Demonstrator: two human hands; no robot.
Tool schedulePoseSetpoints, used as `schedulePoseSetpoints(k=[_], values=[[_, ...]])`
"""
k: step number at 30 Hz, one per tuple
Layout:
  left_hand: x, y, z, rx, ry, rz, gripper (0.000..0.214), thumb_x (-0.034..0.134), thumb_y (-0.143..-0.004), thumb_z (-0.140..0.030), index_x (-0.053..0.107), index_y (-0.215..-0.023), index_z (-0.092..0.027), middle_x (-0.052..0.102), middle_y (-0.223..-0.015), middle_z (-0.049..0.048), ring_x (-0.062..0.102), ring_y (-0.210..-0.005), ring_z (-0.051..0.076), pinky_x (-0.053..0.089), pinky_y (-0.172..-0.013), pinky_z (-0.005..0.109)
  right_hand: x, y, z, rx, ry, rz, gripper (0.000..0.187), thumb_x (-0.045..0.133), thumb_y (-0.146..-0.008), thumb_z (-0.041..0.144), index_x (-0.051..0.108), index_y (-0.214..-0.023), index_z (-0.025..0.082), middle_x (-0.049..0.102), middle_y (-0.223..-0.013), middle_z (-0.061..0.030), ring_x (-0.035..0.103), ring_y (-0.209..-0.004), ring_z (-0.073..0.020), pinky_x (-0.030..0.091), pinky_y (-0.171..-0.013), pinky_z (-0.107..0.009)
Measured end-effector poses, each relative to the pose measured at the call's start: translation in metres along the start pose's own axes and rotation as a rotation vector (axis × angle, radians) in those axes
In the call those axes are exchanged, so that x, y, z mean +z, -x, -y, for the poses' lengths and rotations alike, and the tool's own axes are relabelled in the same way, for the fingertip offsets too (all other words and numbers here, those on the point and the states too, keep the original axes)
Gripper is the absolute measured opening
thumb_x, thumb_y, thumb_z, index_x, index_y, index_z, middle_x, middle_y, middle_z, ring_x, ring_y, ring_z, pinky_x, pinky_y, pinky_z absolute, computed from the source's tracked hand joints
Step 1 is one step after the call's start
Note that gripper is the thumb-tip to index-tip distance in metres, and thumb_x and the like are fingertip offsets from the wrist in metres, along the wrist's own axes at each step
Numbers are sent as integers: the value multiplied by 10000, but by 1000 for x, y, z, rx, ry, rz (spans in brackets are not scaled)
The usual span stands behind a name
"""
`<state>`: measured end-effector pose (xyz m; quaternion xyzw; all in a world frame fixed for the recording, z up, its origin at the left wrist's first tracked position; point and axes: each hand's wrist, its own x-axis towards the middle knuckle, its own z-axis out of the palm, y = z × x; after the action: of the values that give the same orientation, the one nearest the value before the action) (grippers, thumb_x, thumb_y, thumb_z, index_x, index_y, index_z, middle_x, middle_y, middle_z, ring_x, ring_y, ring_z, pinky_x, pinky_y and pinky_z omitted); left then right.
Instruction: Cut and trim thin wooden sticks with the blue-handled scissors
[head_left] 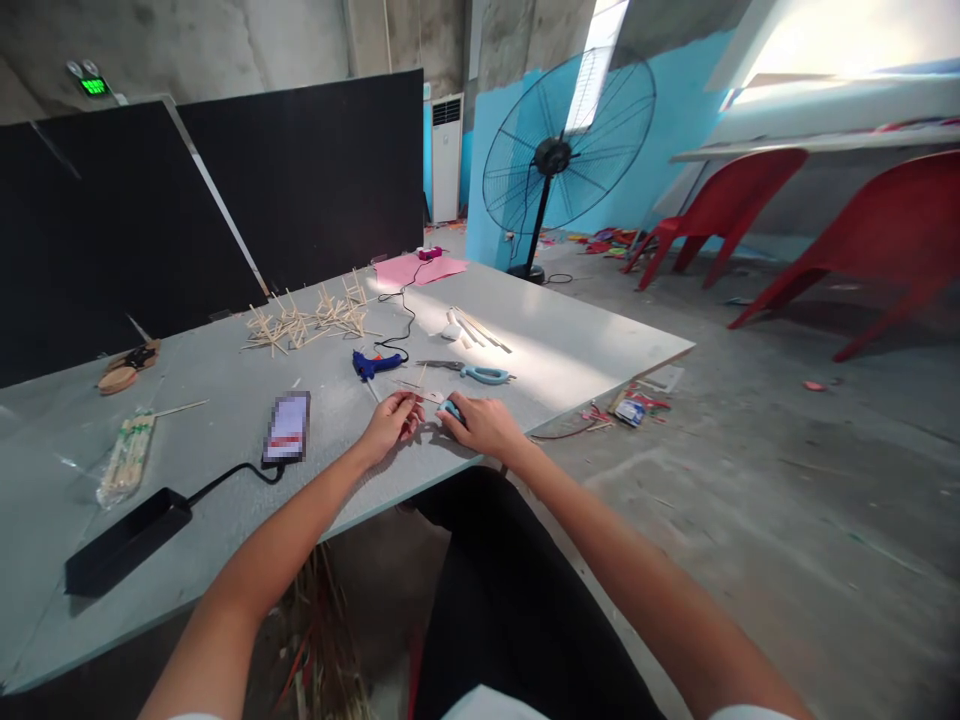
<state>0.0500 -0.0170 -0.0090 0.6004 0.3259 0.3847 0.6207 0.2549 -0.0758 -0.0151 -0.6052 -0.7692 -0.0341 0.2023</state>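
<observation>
My left hand [394,420] pinches a thin wooden stick [421,399] close to the table's front edge. My right hand [484,422] is closed around a small blue-handled tool [451,408], whose working end meets the stick's tip; its exact kind is too small to tell. Just beyond the hands lie scissors [484,374] with light blue handles. A blue glue gun [375,365] rests to their left, its black cord running back across the table. Further back stand several frames built from thin sticks [307,320].
On the table [570,340] are a phone [286,427] cabled to a black box [127,540], a bag of sticks [129,455], loose wooden strips [480,328] and pink paper [416,269]. A standing fan [553,157] and red chairs [731,205] are on the floor beyond.
</observation>
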Motion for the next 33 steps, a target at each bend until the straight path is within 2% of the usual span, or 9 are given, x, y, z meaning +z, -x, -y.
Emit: schedulePoseSetpoints(k=[4,8,10,15,21,24,27,29,33], values=[[1,1,0,63,-61,-51,435,676,-877,-577,644,-1010,-164,630,-745,8,448,-505,68,284,-423,201,1,-2,1,23,1,4,449,380,-1063,570,631,-1099,199,786,-977,-107,712,-832,-265,261,-641,-309],[2,4,-2,100,-159,36,477,670,-887,-591,717,-1017,-134,651,-726,33,445,-520,70,292,-452,214,3,-7,-2,425,35,-104,546,259,-1089,577,613,-1155,166,770,-919,-153,714,-818,-291,287,-652,-314],[1,4,-2,83,-143,48,495,687,-874,-602,727,-1013,-129,666,-733,42,453,-519,71,293,-452,218,4,-6,-3,501,32,-145,554,226,-1099,556,592,-1192,152,769,-919,-157,715,-815,-290,295,-655,-313],[-1,-1,0,66,-65,-81,544,749,-819,-597,738,-1068,-114,747,-874,102,443,-515,60,289,-445,224,2,1,0,156,27,-56,478,336,-1077,566,604,-1143,177,775,-891,-111,712,-804,-274,274,-643,-313],[-2,-2,3,78,-61,-106,501,774,-794,-572,769,-985,-109,746,-858,103,419,-509,54,281,-449,228,0,0,2,2,8,0,440,357,-1074,545,617,-1105,191,783,-968,-100,709,-811,-250,266,-640,-311],[-2,1,2,96,-103,-94,482,760,-813,-573,779,-947,-111,719,-797,79,410,-509,55,281,-455,226,1,-4,0,60,15,0,461,359,-1068,573,620,-1105,195,780,-953,-104,713,-826,-266,269,-644,-312],[0,4,0,111,-155,-8,481,735,-845,-571,783,-967,-108,713,-791,81,429,-514,58,288,-461,228,0,-8,-3,374,35,-86,545,254,-1089,571,611,-1154,165,768,-915,-141,709,-812,-286,274,-642,-316],[1,4,-1,95,-145,-17,494,735,-842,-580,775,-984,-109,719,-814,88,443,-507,60,290,-450,230,-1,-8,-5,462,29,-128,555,209,-1102,534,596,-1193,147,767,-920,-153,709,-813,-288,277,-642,-319],[1,1,-1,53,-82,-132,540,760,-801,-604,755,-1030,-115,722,-832,83,443,-498,57,278,-434,220,-2,-2,-2,136,9,-27,473,329,-1084,542,608,-1161,168,780,-959,-123,713,-835,-275,281,-653,-315]])
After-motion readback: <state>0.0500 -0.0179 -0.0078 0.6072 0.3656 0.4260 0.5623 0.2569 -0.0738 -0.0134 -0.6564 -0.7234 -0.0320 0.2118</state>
